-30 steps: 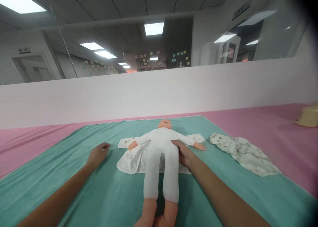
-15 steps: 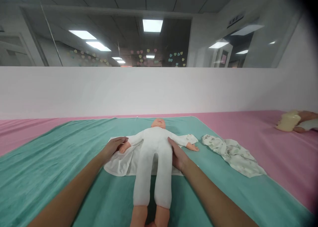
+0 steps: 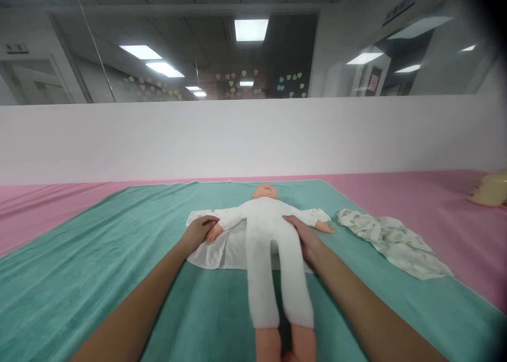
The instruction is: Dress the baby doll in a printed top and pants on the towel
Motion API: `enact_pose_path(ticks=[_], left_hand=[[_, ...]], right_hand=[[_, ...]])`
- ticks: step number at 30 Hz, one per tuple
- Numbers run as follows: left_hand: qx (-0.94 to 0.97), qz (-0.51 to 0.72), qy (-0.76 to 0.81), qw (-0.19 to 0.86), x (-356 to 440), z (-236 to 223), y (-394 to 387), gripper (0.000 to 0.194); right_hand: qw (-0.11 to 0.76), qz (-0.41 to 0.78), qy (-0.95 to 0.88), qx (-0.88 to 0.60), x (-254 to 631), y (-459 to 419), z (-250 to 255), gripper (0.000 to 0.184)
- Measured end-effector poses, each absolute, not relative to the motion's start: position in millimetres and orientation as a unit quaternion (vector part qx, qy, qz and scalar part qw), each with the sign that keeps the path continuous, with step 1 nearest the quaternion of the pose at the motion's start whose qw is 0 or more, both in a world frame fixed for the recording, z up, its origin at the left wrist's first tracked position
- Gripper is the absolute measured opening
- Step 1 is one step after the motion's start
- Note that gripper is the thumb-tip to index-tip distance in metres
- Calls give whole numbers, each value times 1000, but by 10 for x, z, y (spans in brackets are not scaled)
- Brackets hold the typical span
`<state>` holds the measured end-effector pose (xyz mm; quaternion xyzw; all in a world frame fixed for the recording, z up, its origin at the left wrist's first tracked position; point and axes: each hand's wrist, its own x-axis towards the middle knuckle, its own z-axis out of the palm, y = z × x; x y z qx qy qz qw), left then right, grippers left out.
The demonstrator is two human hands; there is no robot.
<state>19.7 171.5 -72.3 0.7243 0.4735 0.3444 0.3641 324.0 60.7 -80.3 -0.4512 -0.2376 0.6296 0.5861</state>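
Observation:
A baby doll (image 3: 263, 219) in a white bodysuit lies on its back, legs toward me, bare feet partly cut off by the lower edge. Under its upper body a white baby shirt (image 3: 233, 248) with a faint print is spread; a printed cuff shows at the doll's wrist on the right. My left hand (image 3: 200, 232) is closed at the doll's hand on the left, fingers curled over its wrist; the thumb is hidden. My right hand (image 3: 304, 238) grips the doll's side at the hip, thumb on the front, other fingers out of sight beneath.
A crumpled printed white garment (image 3: 396, 243) lies to the right on the teal blanket (image 3: 99, 256). Pink cloth (image 3: 431, 193) covers the surface beyond. At the far right is a pale yellow object (image 3: 489, 189), partly cut off. A white wall (image 3: 222, 140) with a window stands behind.
My view has swung slightly, so most things appear shifted right. The doll's legs have tilted further right. Both hands keep about the same places on the doll.

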Motion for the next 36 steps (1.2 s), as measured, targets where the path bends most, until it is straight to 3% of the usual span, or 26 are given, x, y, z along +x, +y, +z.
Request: enact_pose_path(ticks=[7,12,15,18,21,29,36], left_hand=[[773,295,518,215,259,-842,1803,37],[782,309,504,198,279,-879,1847,26],[768,339,495,223,286,-910,1846,20],[749,375,491,242,306,-938,1849,17],[714,418,487,280,324,-955,1873,15],[566,519,414,488,451,-826,1728,24],[432,551,371,610,372,-827,1785,31]], right_hand=[[522,561,-330,-551,3557,510,-722,40],[450,170,-453,-751,3568,433,-560,38],[472,34,-495,-728,3305,463,-439,30],[471,47,-627,-619,2916,612,-355,30],[400,96,-756,-510,2584,852,-296,41],[79,7,-867,-492,2031,1389,-380,35],[69,-19,-885,-460,1990,1364,-476,41]])
